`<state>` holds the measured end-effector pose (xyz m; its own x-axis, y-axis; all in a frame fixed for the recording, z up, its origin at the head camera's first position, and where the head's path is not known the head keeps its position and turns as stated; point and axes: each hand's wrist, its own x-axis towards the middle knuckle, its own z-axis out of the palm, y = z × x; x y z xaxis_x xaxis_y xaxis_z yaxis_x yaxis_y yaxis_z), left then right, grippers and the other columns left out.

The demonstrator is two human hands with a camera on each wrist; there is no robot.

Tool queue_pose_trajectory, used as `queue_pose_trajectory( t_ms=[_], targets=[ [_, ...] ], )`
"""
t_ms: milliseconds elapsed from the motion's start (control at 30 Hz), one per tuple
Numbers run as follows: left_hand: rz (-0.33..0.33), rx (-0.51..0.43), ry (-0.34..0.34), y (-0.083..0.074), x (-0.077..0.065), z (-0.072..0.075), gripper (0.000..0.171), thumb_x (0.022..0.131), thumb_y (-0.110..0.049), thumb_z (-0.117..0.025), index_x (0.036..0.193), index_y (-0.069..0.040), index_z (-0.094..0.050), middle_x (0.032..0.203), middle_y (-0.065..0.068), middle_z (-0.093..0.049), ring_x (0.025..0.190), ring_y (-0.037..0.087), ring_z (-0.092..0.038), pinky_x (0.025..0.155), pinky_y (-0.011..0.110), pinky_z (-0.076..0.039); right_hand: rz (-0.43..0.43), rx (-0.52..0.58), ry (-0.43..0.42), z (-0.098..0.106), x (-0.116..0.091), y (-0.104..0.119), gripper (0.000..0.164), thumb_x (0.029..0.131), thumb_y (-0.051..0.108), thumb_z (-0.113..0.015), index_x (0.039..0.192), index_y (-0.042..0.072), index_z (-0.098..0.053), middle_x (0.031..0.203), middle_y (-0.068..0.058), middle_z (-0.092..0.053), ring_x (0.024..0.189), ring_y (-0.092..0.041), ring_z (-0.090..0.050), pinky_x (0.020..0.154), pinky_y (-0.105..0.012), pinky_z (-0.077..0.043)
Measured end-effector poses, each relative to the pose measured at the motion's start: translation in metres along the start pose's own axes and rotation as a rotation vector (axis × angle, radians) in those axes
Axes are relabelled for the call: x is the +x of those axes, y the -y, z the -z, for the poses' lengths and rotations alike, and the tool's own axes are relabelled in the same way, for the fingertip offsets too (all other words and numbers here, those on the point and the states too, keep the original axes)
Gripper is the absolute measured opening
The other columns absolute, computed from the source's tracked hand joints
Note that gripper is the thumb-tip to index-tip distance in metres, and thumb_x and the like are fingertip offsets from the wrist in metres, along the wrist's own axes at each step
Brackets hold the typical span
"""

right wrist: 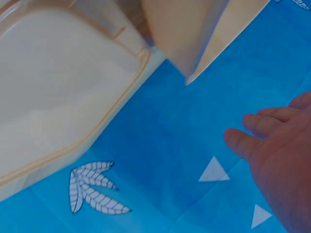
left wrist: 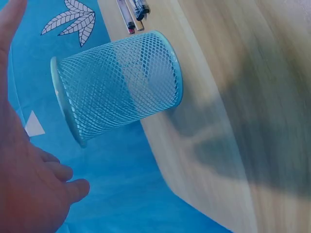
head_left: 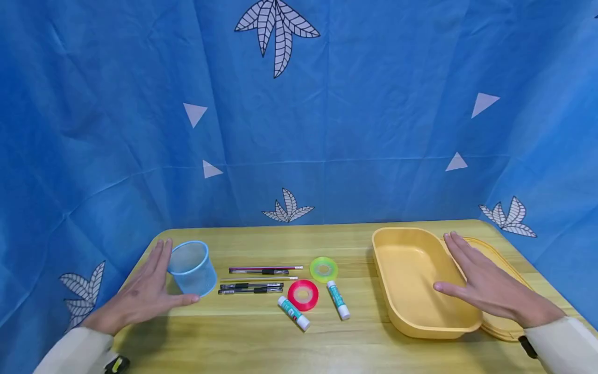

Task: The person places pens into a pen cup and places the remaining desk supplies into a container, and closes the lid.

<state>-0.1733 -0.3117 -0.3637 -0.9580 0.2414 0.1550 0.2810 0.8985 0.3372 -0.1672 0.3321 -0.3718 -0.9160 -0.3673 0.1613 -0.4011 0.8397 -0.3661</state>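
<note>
My left hand (head_left: 142,293), fingers straight and thumb spread, is beside a light-blue mesh pen cup (head_left: 196,278) on the table's left. In the left wrist view the mesh cup (left wrist: 116,87) shows apart from the fingers. My right hand (head_left: 488,285) is held over the right side of a yellow plastic box (head_left: 411,280), fingers straight and holding nothing. Partly hidden under that hand and the box lies the yellow lid (head_left: 502,265). Between the hands are several pens (head_left: 252,285) and pencils (head_left: 271,279), a green tape roll (head_left: 324,269) and a red one (head_left: 302,295).
Two glue sticks, one near the red tape (head_left: 293,313) and another to its right (head_left: 338,300), lie on the wooden table (head_left: 243,343). A blue cloth (head_left: 364,104) with leaf prints hangs behind the table and at its sides.
</note>
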Motion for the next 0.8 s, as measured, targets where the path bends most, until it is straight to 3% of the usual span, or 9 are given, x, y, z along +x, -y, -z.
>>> queue_pose_trajectory(
  t_ms=[200,333,600,800],
  targets=[
    [0.053,-0.157,0.002,0.003,0.008,-0.005,0.137,0.077,-0.046,-0.084,0.153,0.005,0.018,0.157,0.038,0.007,0.141,0.06,-0.009,0.102,0.077,-0.023,-0.017,0.08,0.032,0.001,0.011,0.016,0.097,0.096,0.041,-0.064,0.16,0.006,0.001,0.164,-0.021,0.004,0.147,-0.048,-0.006,0.111,-0.07,-0.013],
    [0.105,-0.249,0.019,0.007,0.013,-0.007,0.135,0.08,-0.042,-0.083,0.152,0.003,0.022,0.157,0.039,0.005,0.14,0.061,-0.011,0.101,0.078,-0.022,-0.039,0.153,0.058,0.001,0.02,0.026,0.097,0.097,0.042,-0.063,0.16,0.009,0.004,0.165,-0.02,0.004,0.147,-0.049,-0.006,0.109,-0.072,-0.015],
    [0.189,-0.255,0.008,0.012,0.019,-0.009,0.128,0.082,-0.044,-0.08,0.155,0.005,0.013,0.154,0.042,-0.008,0.135,0.063,-0.022,0.1,0.077,-0.027,-0.061,0.235,0.096,-0.008,0.04,0.047,0.1,0.096,0.049,-0.063,0.16,0.007,0.002,0.164,-0.022,-0.002,0.147,-0.049,-0.008,0.108,-0.072,-0.017],
    [0.189,-0.315,-0.018,0.017,0.023,-0.013,0.124,0.083,-0.042,-0.081,0.155,0.007,0.006,0.155,0.041,-0.012,0.137,0.06,-0.023,0.103,0.073,-0.027,-0.049,0.251,0.097,-0.009,0.05,0.064,0.099,0.096,0.051,-0.062,0.16,0.006,-0.001,0.164,-0.022,-0.005,0.147,-0.048,-0.01,0.11,-0.07,-0.018]
  ],
)
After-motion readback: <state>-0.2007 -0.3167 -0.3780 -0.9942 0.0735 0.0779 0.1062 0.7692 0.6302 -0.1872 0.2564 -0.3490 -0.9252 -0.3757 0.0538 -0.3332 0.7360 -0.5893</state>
